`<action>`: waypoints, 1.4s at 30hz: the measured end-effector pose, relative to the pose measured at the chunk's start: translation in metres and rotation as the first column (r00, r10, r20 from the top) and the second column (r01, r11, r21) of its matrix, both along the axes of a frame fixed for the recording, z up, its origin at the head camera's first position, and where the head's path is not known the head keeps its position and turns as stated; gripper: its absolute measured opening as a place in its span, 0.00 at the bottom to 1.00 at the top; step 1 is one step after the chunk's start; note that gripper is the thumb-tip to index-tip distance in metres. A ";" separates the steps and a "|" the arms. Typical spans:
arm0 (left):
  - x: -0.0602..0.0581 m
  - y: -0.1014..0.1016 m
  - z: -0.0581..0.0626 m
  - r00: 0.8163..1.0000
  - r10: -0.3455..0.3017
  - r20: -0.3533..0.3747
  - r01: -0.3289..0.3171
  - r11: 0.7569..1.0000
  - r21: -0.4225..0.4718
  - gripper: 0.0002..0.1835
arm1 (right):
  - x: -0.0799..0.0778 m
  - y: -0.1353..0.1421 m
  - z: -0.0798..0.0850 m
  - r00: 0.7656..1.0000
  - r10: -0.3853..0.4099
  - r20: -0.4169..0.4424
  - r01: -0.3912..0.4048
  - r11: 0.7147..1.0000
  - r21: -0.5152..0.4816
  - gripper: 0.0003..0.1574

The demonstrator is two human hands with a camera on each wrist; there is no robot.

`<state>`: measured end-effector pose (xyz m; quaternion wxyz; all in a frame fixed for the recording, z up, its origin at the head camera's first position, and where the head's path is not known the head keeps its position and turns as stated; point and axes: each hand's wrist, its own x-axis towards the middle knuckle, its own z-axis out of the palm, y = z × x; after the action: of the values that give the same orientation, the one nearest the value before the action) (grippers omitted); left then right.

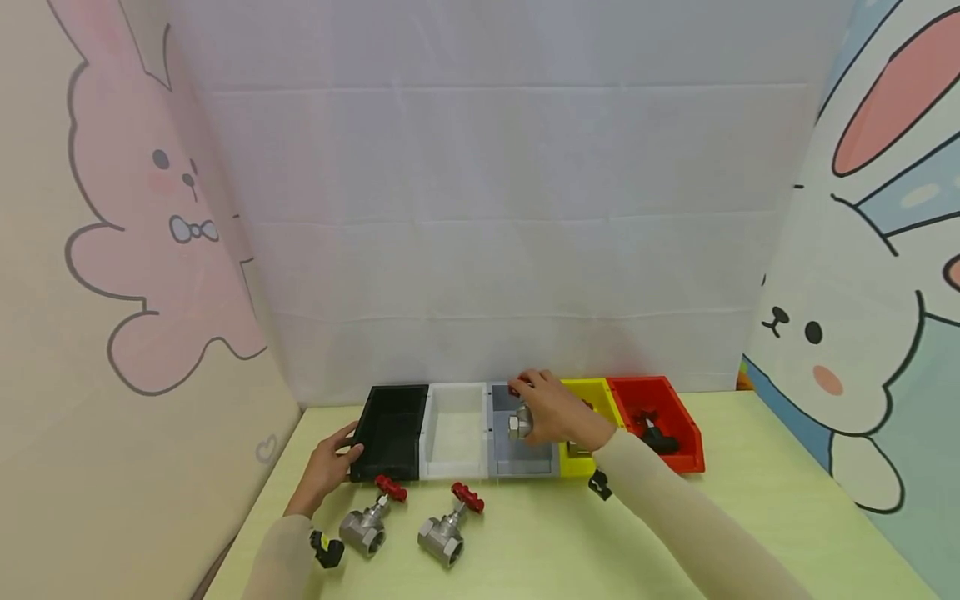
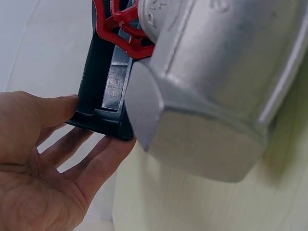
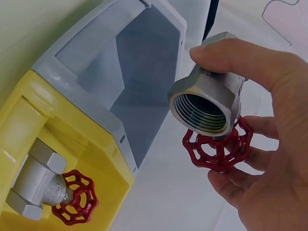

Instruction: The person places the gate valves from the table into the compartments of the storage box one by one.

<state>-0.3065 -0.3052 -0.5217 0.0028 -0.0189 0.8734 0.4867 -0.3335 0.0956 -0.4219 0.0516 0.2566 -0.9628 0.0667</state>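
My right hand [image 1: 558, 410] holds a metal gate valve [image 3: 207, 96] over the grey bin [image 1: 528, 467]. In the right wrist view the thumb lies on the valve body and the fingers curl by its red handwheel [image 3: 219, 149]; the threaded mouth faces the camera. On the left, my left hand [image 1: 326, 468] grips the side of the black bin [image 1: 387, 429], its thumb at the edge and fingers underneath in the left wrist view. Two more valves with red handwheels lie on the table before the bins, a left valve [image 1: 365, 527] and a right valve [image 1: 444, 536].
Between the black and grey bins stands a white bin [image 1: 455, 429]. A yellow bin [image 3: 96, 127] to the right contains a valve [image 3: 36, 180] with a red handwheel. Farthest right, a red bin [image 1: 693, 450] holds a black-bodied item [image 1: 658, 438]. A white curtain hangs behind.
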 end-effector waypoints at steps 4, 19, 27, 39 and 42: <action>0.001 0.000 0.000 1.000 -0.006 0.006 0.006 1.000 0.011 0.30 | -0.006 -0.004 -0.004 0.999 -0.025 0.037 0.026 1.000 -0.013 0.59; 0.000 0.000 -0.001 1.000 0.000 0.001 0.000 1.000 0.005 0.29 | -0.022 -0.014 -0.028 0.997 -0.007 0.072 0.006 1.000 0.019 0.57; 0.001 -0.001 0.001 1.000 -0.006 0.004 0.006 1.000 0.011 0.29 | -0.027 -0.020 -0.032 0.986 -0.044 0.160 0.045 0.999 -0.003 0.56; -0.001 0.000 -0.002 1.000 -0.006 0.004 0.005 1.000 0.028 0.29 | -0.038 -0.025 -0.052 0.978 -0.079 0.193 0.075 0.997 0.028 0.59; -0.002 0.000 -0.002 1.000 -0.002 -0.004 0.003 1.000 0.014 0.29 | -0.039 -0.026 -0.056 0.979 -0.085 0.187 0.080 0.996 0.036 0.59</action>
<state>-0.3084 -0.3056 -0.5238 0.0016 -0.0167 0.8700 0.4927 -0.3729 0.0700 -0.4783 -0.0406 0.2098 -0.9740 0.0750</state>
